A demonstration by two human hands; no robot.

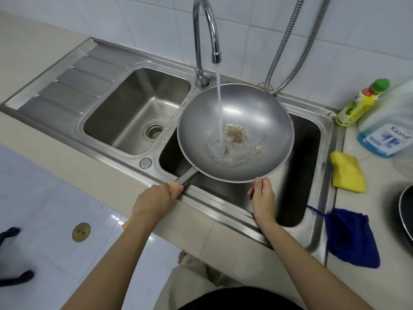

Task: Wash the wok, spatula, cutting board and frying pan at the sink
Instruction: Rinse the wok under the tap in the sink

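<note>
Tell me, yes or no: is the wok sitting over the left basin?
No, the wok is held over the right basin, under the running tap; the left basin holds nothing.

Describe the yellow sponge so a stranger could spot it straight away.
Start at the double steel sink, where water from the tap runs into the wok. On the counter just right of the sink lies the sponge, a flat yellow pad. The blue cloth lies nearer the person; the bottles stand farther back.
</note>
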